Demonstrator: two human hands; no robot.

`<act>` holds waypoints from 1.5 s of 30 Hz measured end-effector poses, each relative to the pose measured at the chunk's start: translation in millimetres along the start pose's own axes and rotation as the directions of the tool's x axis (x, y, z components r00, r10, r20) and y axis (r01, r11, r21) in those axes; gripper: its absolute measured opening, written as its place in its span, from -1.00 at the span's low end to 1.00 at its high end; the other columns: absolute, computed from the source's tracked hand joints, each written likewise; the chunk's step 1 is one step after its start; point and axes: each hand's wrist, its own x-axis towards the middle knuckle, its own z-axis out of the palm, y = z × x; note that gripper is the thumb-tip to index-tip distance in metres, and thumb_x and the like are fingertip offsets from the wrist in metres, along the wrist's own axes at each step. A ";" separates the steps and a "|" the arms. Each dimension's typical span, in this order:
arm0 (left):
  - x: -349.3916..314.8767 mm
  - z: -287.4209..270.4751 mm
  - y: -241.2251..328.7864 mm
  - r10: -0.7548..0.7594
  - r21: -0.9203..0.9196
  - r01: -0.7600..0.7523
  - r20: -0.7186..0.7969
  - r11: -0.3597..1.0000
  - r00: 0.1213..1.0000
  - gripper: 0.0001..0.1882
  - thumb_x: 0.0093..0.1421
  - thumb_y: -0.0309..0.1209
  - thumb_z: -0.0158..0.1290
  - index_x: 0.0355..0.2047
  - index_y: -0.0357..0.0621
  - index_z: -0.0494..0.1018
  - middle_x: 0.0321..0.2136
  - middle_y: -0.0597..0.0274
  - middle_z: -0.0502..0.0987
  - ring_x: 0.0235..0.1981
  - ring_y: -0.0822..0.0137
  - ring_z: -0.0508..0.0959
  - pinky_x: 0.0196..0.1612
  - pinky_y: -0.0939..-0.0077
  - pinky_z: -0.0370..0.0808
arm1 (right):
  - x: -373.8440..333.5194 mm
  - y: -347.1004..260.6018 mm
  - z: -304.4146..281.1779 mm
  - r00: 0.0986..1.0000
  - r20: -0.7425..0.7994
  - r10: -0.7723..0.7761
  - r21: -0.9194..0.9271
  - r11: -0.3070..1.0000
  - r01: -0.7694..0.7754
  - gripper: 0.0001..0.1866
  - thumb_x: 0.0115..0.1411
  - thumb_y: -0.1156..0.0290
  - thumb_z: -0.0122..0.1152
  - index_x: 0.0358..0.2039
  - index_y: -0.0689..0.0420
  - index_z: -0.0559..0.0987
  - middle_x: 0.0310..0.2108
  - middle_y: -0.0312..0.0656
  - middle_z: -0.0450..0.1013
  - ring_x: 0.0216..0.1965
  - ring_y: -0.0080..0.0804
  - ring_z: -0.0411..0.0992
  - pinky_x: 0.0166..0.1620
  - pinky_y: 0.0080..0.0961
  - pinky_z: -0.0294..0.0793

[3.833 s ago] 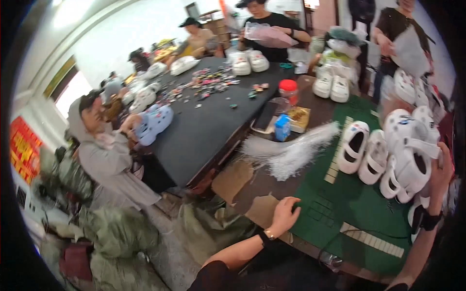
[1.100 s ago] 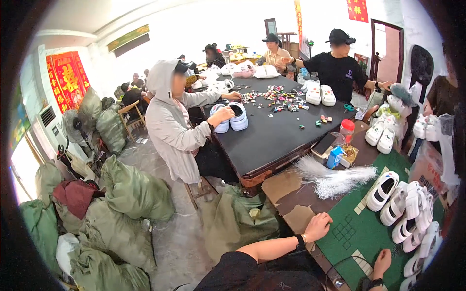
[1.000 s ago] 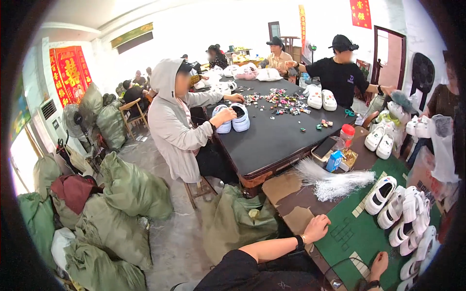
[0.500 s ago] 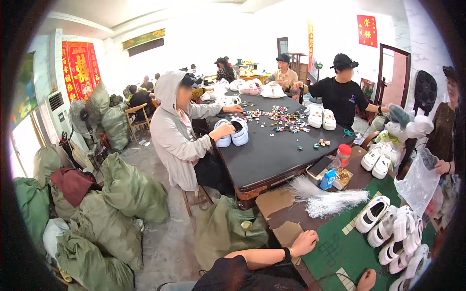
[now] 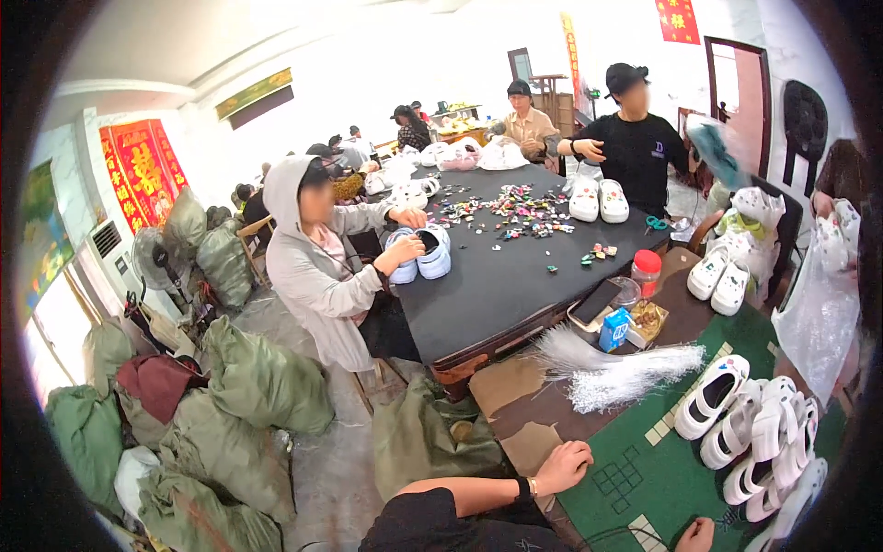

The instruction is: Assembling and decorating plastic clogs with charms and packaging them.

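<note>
My left hand (image 5: 563, 467) rests at the edge of the green mat (image 5: 589, 501), its fingers loosely bent but apart and nothing seen in them. A dark band circles that wrist. At the bottom edge, my right hand (image 5: 696, 535) is partly cut off; its visible fingers are curled together, with no object showing. Beyond and to the right of it, several white clogs (image 5: 712, 397) stand in rows on the mat. Thin dark cords (image 5: 602, 536) lie between my hands. A bundle of white plastic strands (image 5: 625, 373) lies past my left hand.
Across the black table (image 5: 469, 317), small colourful shoe charms (image 5: 529, 207) lie scattered. A hooded person (image 5: 313, 248) handles pale blue clogs (image 5: 432, 253). A red-lidded jar (image 5: 647, 269), a phone (image 5: 596, 302) and a blue carton (image 5: 614, 328) stand nearby. Green sacks (image 5: 262, 377) crowd the floor at left.
My view has shifted slightly; my hands stay in much the same places. The person in black has drawn one arm in, and a grey-blue thing swings beside them. White clogs now show above the plastic bag at right.
</note>
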 end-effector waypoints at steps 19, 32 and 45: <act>8.0 -3.0 11.6 -0.060 0.046 0.058 0.064 0.997 0.996 -0.86 0.07 -0.52 0.10 -0.32 -0.09 0.49 -0.16 0.24 0.47 -0.06 0.15 0.44 -0.03 0.24 0.36 | 4.8 -10.0 -4.2 0.997 -0.064 0.047 -0.072 0.996 -0.052 -0.80 0.19 0.33 0.13 -0.22 0.05 0.62 -0.22 -0.15 0.54 -0.22 -0.12 0.51 -0.15 -0.29 0.48; 11.8 -8.5 15.0 -0.078 0.064 0.073 0.090 0.995 0.993 -0.81 0.04 -0.54 0.14 -0.30 -0.06 0.49 -0.18 0.25 0.49 -0.10 0.17 0.47 -0.05 0.26 0.35 | 5.5 -0.6 1.4 0.997 -0.070 0.031 -0.031 0.999 -0.033 -0.79 0.17 0.30 0.18 -0.22 0.07 0.63 -0.27 -0.07 0.53 -0.27 -0.06 0.50 -0.18 -0.28 0.50; 11.6 -7.6 13.1 -0.027 0.043 0.025 0.045 0.999 0.999 -0.82 0.06 -0.54 0.11 -0.30 -0.08 0.47 -0.17 0.25 0.48 -0.09 0.16 0.47 -0.05 0.28 0.36 | 5.4 -0.6 -2.5 0.999 -0.023 0.040 -0.021 0.999 -0.041 -0.78 0.21 0.39 0.18 -0.17 0.18 0.60 -0.22 0.02 0.52 -0.23 -0.03 0.50 -0.14 -0.29 0.50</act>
